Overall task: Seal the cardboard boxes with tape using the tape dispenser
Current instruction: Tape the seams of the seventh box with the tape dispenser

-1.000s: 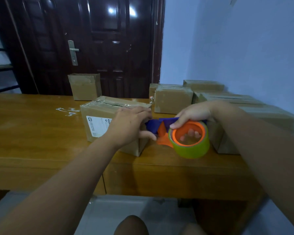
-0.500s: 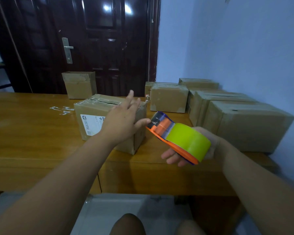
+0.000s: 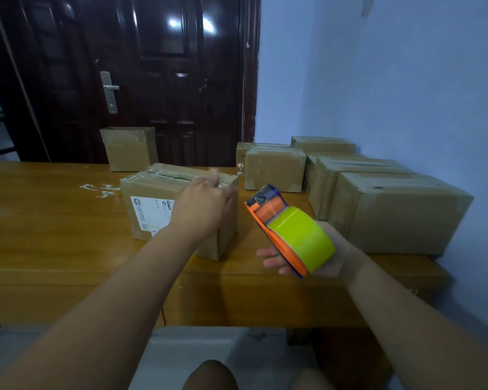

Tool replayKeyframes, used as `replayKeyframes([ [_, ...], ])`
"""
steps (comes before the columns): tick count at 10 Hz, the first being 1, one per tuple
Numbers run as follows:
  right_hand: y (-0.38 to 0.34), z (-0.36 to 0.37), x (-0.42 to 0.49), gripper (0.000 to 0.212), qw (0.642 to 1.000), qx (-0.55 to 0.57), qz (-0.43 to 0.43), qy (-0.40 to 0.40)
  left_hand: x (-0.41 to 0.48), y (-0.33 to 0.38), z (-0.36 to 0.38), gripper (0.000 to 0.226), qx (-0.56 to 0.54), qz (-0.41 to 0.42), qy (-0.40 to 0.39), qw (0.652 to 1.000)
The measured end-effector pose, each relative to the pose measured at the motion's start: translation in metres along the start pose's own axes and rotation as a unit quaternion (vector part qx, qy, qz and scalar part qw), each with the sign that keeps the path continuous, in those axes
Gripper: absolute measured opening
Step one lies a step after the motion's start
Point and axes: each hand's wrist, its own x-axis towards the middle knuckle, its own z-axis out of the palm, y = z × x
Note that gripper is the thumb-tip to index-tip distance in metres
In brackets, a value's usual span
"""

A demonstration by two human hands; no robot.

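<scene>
Left hand point(image 3: 202, 205) lies flat, fingers straight, on the centre box point(image 3: 150, 192); right hand point(image 3: 334, 256) grips the tape dispenser point(image 3: 289, 229) just beside it.

The boxes point(image 3: 389, 212) are rough brown cardboard, the bench point(image 3: 45, 235) is smooth shiny wood, and the tape dispenser point(image 3: 288, 232) is shiny plastic.

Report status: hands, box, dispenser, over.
Left hand on top of labelled box, fingers blurred. Right hand holds tape dispenser, clear of box. Nothing between them.
</scene>
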Motion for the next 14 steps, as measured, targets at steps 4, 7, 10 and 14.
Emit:
replayKeyframes([
  [4, -0.026, 0.039, -0.051, 0.054, 0.986, -0.017, -0.166, -0.029, 0.002, -0.029, -0.014, 0.090, -0.310, 0.069, -0.136, 0.938],
  [7, -0.042, 0.049, -0.054, 0.050, 0.958, -0.017, -0.284, 0.027, 0.007, -0.019, -0.026, 0.081, -0.330, 0.073, -0.087, 0.937],
  [10, -0.042, 0.054, -0.052, 0.058, 0.941, -0.024, -0.326, 0.086, 0.006, 0.006, -0.018, 0.058, -0.084, 0.022, -0.041, 0.995],
  [14, -0.037, 0.068, -0.058, 0.048, 0.930, -0.095, -0.335, 0.117, 0.017, 0.033, -0.009, 0.031, -0.052, 0.008, 0.033, 0.998],
])
